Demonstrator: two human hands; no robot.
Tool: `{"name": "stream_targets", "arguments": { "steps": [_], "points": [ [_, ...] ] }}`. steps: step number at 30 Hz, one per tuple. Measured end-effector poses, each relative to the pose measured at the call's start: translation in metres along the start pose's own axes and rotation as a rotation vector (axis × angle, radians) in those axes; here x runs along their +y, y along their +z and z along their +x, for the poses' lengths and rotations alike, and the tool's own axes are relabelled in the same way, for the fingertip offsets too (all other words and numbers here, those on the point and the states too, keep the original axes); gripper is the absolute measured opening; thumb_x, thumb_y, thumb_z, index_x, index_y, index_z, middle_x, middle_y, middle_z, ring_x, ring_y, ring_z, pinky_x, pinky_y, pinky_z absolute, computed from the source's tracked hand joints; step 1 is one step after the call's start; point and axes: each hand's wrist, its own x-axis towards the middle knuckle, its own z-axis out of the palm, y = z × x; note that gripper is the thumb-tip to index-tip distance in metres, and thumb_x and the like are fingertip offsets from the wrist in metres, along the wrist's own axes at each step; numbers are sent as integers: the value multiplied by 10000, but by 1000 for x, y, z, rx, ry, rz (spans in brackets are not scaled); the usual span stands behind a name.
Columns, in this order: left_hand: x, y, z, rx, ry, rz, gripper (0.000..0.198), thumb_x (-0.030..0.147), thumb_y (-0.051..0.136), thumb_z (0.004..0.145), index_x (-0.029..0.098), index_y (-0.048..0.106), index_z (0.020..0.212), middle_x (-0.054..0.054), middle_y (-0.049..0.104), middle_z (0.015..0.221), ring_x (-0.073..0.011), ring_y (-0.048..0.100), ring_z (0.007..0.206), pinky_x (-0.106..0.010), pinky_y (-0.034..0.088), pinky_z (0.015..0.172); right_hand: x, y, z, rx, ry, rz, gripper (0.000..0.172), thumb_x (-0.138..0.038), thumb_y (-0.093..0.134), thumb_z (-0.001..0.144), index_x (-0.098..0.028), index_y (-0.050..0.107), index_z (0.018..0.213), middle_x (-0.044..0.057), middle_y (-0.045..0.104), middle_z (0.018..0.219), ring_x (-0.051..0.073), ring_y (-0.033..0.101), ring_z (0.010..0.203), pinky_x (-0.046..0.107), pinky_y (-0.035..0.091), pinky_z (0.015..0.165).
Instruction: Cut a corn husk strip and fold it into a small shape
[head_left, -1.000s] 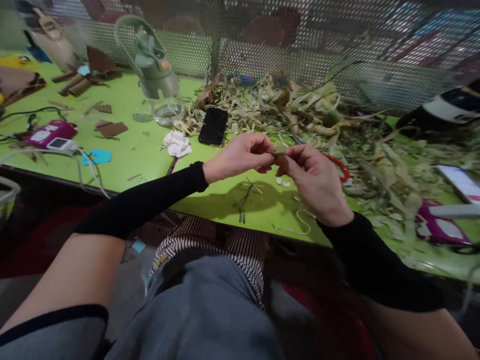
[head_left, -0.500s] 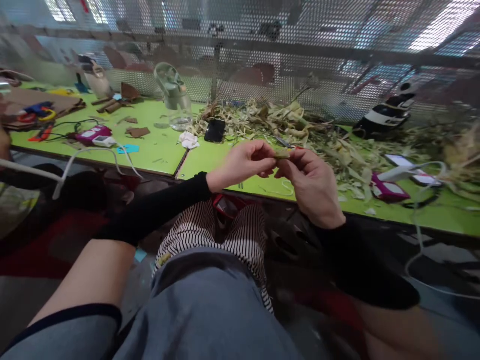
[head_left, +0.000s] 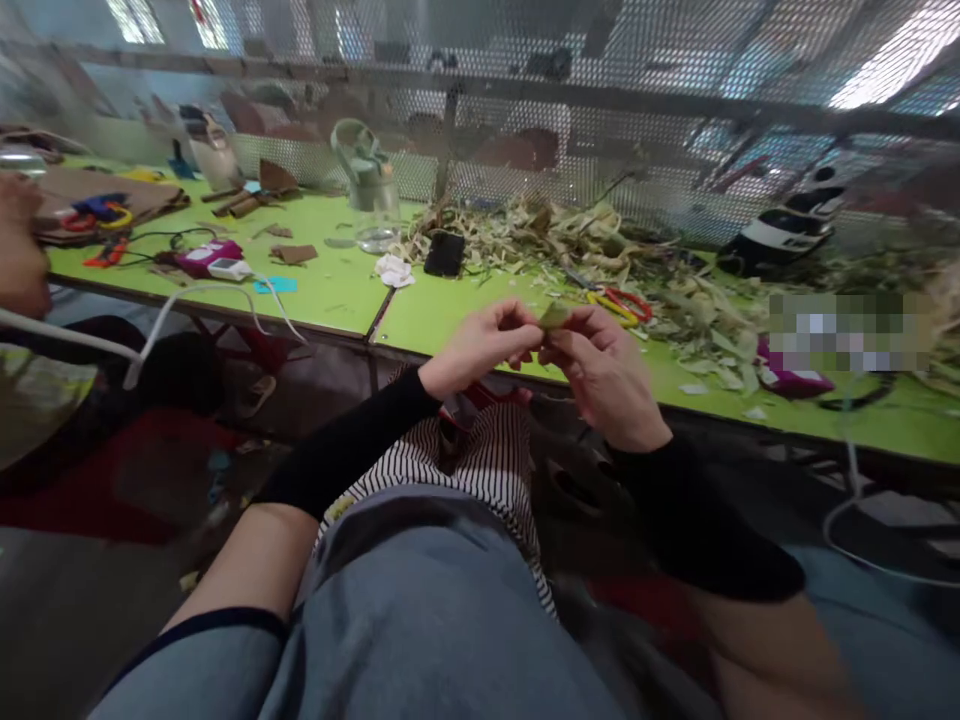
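Observation:
Over the front edge of the green table, my left hand point(head_left: 484, 348) and my right hand point(head_left: 613, 380) meet, fingertips almost touching. A small flat yellow-green piece of leaf or husk point(head_left: 555, 316) is pinched between them, and both hands are closed on it. My fingers cover its lower part. Just beyond my right hand lie scissors point(head_left: 626, 306) with red and yellow handles, blades toward the heap. That heap of dry, pale green and brown husk strips point(head_left: 570, 235) spreads across the back of the table.
A black phone-like object point(head_left: 444, 254), crumpled tissue point(head_left: 394, 270) and clear water bottle point(head_left: 375, 200) stand or lie ahead. Left are a purple device point(head_left: 210, 258), white cable point(head_left: 169, 310) and another person's arm point(head_left: 21, 250). A black bottle point(head_left: 780, 230) leans at right before the mesh screen.
My hands have come slightly closer to my body, still pinching the leaf piece, which now stands more upright. The scissors' handles have come into view. The camera view has shifted a little.

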Motion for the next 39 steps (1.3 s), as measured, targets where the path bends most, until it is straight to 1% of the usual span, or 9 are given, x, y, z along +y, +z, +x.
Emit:
{"name": "stream_targets", "arguments": {
  "steps": [3,6,8,13,15,23,31,35,39],
  "points": [
    [-2,-6,3,-49,-200,-177,293,57,569,923,169,475,670,91,444,539,-11,394,457,-164,334,489,3,-5,0,-81,-97,-183,276,-408,874,775,-254,661,860,-38,644,741,134,603,659,292,529,640],
    [-5,-8,-1,-77,-289,-245,271,53,562,932,153,509,686,86,454,556,-11,393,466,-158,351,496,3,-10,-2,-133,-153,-345,213,-399,834,836,-252,688,887,-23,659,745,150,623,681,308,534,656],
    [-6,-7,-4,-41,-248,-232,234,66,583,940,154,520,732,79,504,602,-13,443,495,-157,383,520,3,-10,-3,-116,-137,-360,208,-408,824,851,-253,690,886,-17,667,767,150,626,679,311,535,658],
    [-16,-2,-9,88,131,-1,145,53,668,874,161,575,853,44,626,797,-39,602,679,-170,502,666,4,-7,-1,-55,20,-160,299,-469,854,809,-235,668,825,-17,649,761,112,576,610,276,510,584],
    [-21,-2,-9,89,194,75,119,75,668,882,163,588,875,36,642,823,-46,624,711,-170,519,691,2,-7,-2,-61,55,-151,326,-485,863,792,-228,662,794,-19,632,735,105,550,587,267,491,554],
    [-19,-3,-13,66,103,21,178,133,666,951,162,537,831,64,590,721,-23,599,612,-158,452,577,-4,0,-10,-29,-57,-247,494,-702,825,750,-242,653,809,-7,652,760,123,578,621,284,510,587],
    [-15,1,-15,50,-160,-242,227,214,588,1023,159,521,814,60,586,720,-14,561,592,-152,406,545,1,-4,-7,-77,-131,-311,463,-702,800,782,-270,650,851,-12,657,761,150,616,639,327,561,622],
    [-18,2,-15,90,-50,-144,115,157,660,951,161,557,901,51,623,794,-40,612,689,-167,464,624,4,-7,-6,-89,-124,-313,416,-642,803,812,-266,630,845,-21,631,737,143,588,617,313,522,590],
    [-21,0,-13,99,156,22,114,82,692,877,149,604,905,37,642,840,-49,607,738,-184,502,704,3,-5,-5,-74,2,-186,431,-627,830,782,-248,628,820,-24,594,725,122,541,602,289,489,569]
  ]
}}
